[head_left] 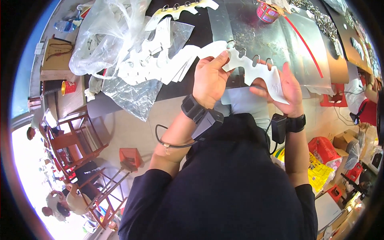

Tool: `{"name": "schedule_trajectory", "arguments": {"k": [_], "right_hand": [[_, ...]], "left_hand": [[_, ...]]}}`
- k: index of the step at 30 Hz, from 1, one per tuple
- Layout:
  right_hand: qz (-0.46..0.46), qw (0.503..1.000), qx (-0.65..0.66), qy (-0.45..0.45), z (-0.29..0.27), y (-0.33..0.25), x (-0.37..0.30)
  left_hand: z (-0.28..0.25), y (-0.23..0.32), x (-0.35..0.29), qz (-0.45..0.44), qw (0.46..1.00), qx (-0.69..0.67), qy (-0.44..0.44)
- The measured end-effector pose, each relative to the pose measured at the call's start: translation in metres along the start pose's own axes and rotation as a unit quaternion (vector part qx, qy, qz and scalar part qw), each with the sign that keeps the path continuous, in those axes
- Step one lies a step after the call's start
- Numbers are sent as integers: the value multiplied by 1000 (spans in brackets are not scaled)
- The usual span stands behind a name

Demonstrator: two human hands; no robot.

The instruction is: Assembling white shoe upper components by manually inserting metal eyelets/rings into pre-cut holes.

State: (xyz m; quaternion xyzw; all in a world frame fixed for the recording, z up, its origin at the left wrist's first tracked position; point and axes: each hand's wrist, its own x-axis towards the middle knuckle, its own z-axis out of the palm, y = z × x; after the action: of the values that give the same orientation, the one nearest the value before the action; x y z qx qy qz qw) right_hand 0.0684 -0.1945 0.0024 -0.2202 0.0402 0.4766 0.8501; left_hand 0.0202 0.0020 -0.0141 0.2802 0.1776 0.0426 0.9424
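Observation:
My left hand [211, 80] pinches a white scalloped strip [256, 73] near its left end, thumb on top. Several metal rings stand along the strip's far edge. The strip's right end slants across my right hand [291, 88], whose thumb and fingers are spread apart; some of its fingers pass behind the strip. Left of my left hand, a fanned stack of similar white pieces [180, 68] lies on the dark table. Another scalloped strip with rings [178, 13], yellowish along its edge, lies at the far side.
Clear plastic bags [106, 36] crowd the table's left. A pink tin [267, 13] and a red thin tube [305, 42] lie far right, by piled metal chain [320, 20]. Wooden chairs [70, 142] and seated people are at left; bags [324, 152] and boxes are on the right floor.

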Motion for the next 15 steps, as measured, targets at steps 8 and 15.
{"name": "schedule_trajectory", "arguments": {"k": [8, 15], "right_hand": [[-77, 977, -167, 106, 6, -10, -8], [-86, 980, -149, 100, 8, -5, -5]], "left_hand": [[8, 1, -6, -15, 1000, 7, -21], [7, 3, -6, -10, 999, 9, -33]]}}
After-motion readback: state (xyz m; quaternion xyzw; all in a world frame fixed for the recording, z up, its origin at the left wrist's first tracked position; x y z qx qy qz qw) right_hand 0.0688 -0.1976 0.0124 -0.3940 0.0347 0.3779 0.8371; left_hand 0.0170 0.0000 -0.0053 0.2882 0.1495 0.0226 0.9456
